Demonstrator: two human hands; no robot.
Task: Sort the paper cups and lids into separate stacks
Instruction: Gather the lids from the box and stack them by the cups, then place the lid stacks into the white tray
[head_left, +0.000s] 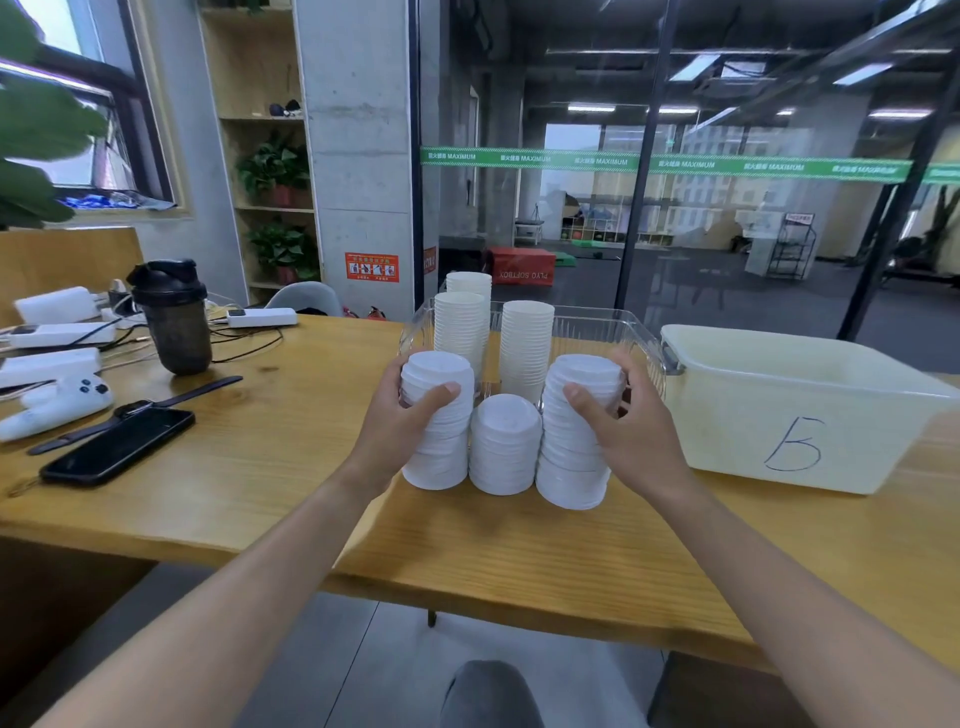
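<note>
Three stacks of white lids stand in a row on the wooden table (270, 457). My left hand (400, 421) grips the upper part of the left lid stack (439, 452). My right hand (623, 431) grips the upper part of the right lid stack (571, 467), which leans slightly. Between them the shorter middle lid stack (504, 447) stands untouched. Behind the lids, three tall stacks of white paper cups (525, 343) stand upright in a clear plastic tray (613, 325).
A cream plastic bin (810, 415) marked with a handwritten letter sits at the right. To the left lie a black phone (119, 447), a watch, a dark shaker bottle (174, 317), a white controller, power strips and cables. A glass wall rises behind the table.
</note>
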